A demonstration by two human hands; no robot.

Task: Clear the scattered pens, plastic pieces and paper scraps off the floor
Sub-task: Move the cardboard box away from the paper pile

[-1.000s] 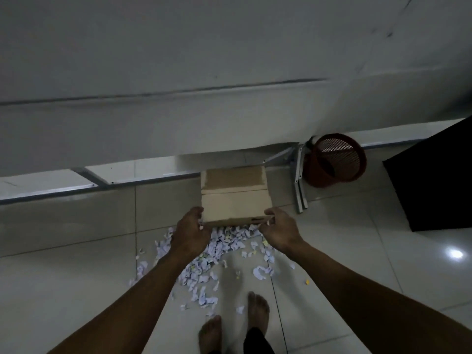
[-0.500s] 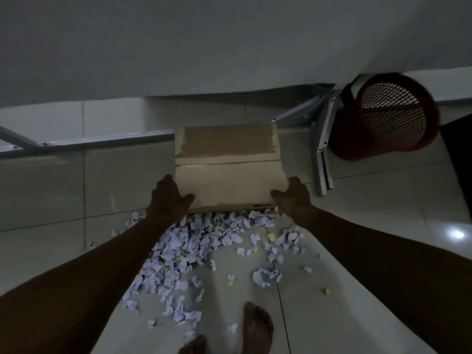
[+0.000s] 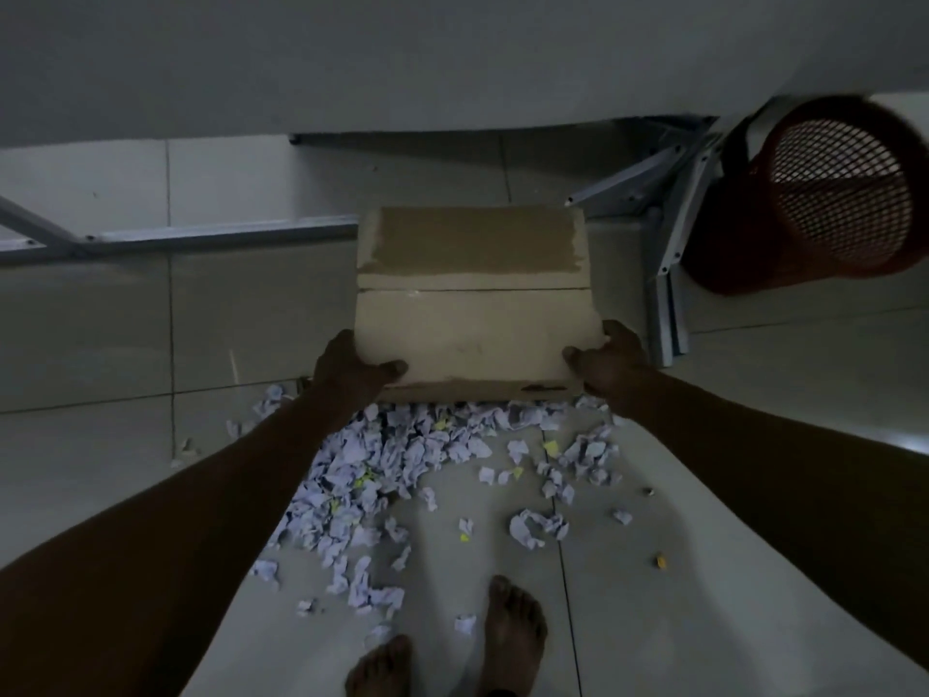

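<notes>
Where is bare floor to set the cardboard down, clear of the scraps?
Bare tile lies left of the cardboard piece, between the metal frame bar and the paper scraps, and on the right below the red mesh basket. It is crowded directly under the left hand and right hand, toward the feet.

Both arms are reaching forward and down, nearly straight, converging ahead. The left hand (image 3: 352, 369) is gripping the near left corner of a cardboard piece (image 3: 472, 314), thumb lying across its top face, the other fingers hidden beneath. The right hand (image 3: 611, 364) is gripping the near right corner likewise, thumb on top. Two bare feet (image 3: 513, 641) are standing below.
</notes>
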